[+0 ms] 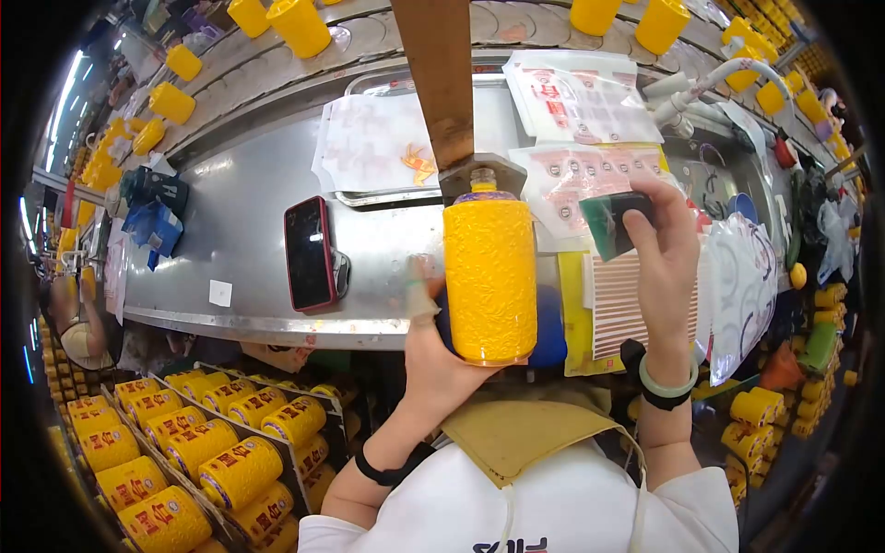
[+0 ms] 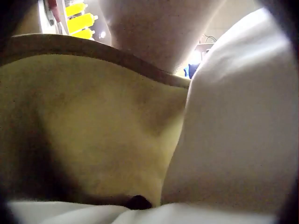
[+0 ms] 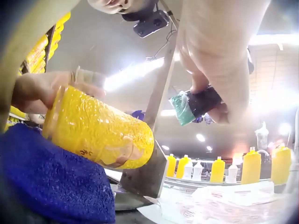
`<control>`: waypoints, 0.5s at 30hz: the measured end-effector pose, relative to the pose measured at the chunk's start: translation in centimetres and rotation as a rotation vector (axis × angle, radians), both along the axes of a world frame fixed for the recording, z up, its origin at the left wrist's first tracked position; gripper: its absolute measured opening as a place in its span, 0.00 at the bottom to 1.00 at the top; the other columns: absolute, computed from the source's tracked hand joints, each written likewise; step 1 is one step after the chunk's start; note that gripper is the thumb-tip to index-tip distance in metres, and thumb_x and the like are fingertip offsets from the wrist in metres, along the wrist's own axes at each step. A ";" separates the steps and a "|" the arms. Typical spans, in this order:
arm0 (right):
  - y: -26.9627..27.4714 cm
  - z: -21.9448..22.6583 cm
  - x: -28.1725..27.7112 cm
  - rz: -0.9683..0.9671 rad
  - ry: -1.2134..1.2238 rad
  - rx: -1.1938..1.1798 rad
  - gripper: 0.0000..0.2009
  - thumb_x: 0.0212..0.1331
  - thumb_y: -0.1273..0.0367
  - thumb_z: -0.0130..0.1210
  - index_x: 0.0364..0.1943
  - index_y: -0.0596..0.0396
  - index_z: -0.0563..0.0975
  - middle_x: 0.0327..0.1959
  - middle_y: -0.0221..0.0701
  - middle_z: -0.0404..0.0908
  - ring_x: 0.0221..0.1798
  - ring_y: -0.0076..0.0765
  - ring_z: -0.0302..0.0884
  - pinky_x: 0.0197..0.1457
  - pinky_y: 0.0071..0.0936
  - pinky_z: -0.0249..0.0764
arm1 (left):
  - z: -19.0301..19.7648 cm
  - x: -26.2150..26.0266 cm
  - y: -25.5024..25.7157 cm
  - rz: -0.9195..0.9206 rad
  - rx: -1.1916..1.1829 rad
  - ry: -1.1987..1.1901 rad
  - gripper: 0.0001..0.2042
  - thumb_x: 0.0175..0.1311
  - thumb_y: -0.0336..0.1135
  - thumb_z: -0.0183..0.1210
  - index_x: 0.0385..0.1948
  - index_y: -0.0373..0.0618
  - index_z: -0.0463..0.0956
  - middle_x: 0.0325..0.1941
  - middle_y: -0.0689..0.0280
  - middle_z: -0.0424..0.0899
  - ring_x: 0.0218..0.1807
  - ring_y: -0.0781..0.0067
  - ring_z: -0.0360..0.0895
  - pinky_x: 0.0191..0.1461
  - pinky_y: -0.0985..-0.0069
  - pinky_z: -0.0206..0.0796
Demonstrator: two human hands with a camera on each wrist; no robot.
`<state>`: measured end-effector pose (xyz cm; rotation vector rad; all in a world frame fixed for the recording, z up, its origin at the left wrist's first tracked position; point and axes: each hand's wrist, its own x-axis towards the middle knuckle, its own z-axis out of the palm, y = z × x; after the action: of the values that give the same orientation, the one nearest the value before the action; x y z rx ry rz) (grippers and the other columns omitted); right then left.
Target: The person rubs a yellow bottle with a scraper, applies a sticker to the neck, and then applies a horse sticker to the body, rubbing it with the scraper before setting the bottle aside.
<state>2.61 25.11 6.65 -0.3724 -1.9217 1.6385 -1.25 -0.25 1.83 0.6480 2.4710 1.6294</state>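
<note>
A yellow embossed bottle with a clear threaded neck stands near the bench's front edge in the head view, its neck by a metal plate on a brown post. My left hand holds it around the lower left side; some fingers are hidden behind it. The right wrist view shows the bottle tilted, with the left hand at its base. To the right, apart from the bottle, my right hand pinches a dark block with a green face. The left wrist view shows mostly cloth, no hand.
A brown post rises behind the bottle. On the metal bench lie a red-edged phone and printed sheets. Blue cloth lies below the bottle. Crates of yellow bottles stand at lower left.
</note>
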 end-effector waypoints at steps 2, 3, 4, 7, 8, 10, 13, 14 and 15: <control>-0.1 0.0 0.2 0.000 -0.007 0.019 0.14 0.71 0.80 0.56 0.58 0.62 0.76 0.49 0.29 0.81 0.53 0.23 0.77 0.62 0.22 0.72 | 0.4 0.0 0.0 -0.050 0.052 -0.178 0.56 0.36 0.46 0.89 0.71 0.34 0.66 0.60 0.52 0.82 0.60 0.60 0.83 0.68 0.65 0.72; -0.2 0.1 0.2 0.013 -0.004 0.006 0.14 0.71 0.80 0.56 0.58 0.62 0.76 0.49 0.29 0.80 0.53 0.22 0.77 0.62 0.22 0.72 | 0.4 0.2 0.0 -0.036 -0.023 -0.022 0.58 0.36 0.45 0.89 0.73 0.34 0.63 0.61 0.52 0.82 0.61 0.60 0.83 0.68 0.66 0.72; -0.4 0.2 0.3 0.022 -0.006 -0.008 0.14 0.71 0.80 0.56 0.59 0.61 0.76 0.49 0.29 0.80 0.53 0.22 0.77 0.61 0.22 0.72 | 0.4 0.5 -0.1 -0.025 -0.101 0.130 0.61 0.35 0.45 0.89 0.75 0.35 0.60 0.62 0.52 0.82 0.62 0.61 0.82 0.68 0.66 0.72; -0.7 0.3 0.3 0.028 0.027 -0.096 0.14 0.71 0.81 0.55 0.59 0.60 0.76 0.50 0.29 0.80 0.53 0.22 0.77 0.60 0.22 0.73 | 1.7 0.6 -0.5 -0.032 -0.118 0.285 0.56 0.42 0.45 0.87 0.74 0.34 0.60 0.62 0.53 0.75 0.64 0.55 0.77 0.69 0.62 0.69; -0.8 0.4 0.1 0.021 0.043 -0.071 0.14 0.71 0.81 0.54 0.59 0.59 0.76 0.50 0.28 0.80 0.52 0.21 0.77 0.59 0.22 0.73 | 1.5 0.7 -0.2 -0.064 -0.093 0.284 0.56 0.42 0.45 0.87 0.74 0.34 0.60 0.62 0.53 0.75 0.64 0.55 0.77 0.69 0.62 0.69; -1.1 0.7 0.3 0.088 0.013 -0.110 0.13 0.74 0.79 0.51 0.58 0.59 0.76 0.50 0.27 0.80 0.53 0.19 0.76 0.59 0.21 0.73 | 0.4 0.8 0.4 -0.001 0.097 0.141 0.60 0.41 0.42 0.88 0.77 0.36 0.55 0.68 0.54 0.69 0.67 0.57 0.73 0.72 0.63 0.67; -1.1 0.9 1.1 0.175 -0.144 0.013 0.13 0.75 0.75 0.49 0.60 0.57 0.74 0.47 0.26 0.76 0.48 0.20 0.71 0.55 0.21 0.71 | -0.7 0.3 0.2 -0.101 0.083 0.016 0.63 0.37 0.33 0.87 0.79 0.42 0.51 0.71 0.56 0.65 0.70 0.58 0.71 0.71 0.61 0.71; -1.1 0.4 1.1 0.226 -0.132 -0.018 0.15 0.73 0.70 0.56 0.60 0.56 0.74 0.46 0.26 0.75 0.45 0.21 0.70 0.53 0.23 0.71 | -0.3 0.2 -0.1 -0.110 -0.009 0.066 0.64 0.35 0.25 0.87 0.79 0.44 0.49 0.72 0.58 0.66 0.70 0.59 0.73 0.69 0.60 0.76; -1.1 0.5 1.7 0.217 -0.164 0.075 0.17 0.70 0.67 0.61 0.60 0.55 0.74 0.46 0.27 0.75 0.45 0.22 0.70 0.53 0.24 0.71 | -0.3 0.2 -0.3 -0.126 -0.003 0.064 0.64 0.35 0.25 0.87 0.79 0.44 0.49 0.72 0.58 0.66 0.70 0.59 0.73 0.69 0.60 0.76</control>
<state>4.31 24.05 7.19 -0.2839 -2.2056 1.7113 -1.03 -0.54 1.54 0.8495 2.4198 1.5829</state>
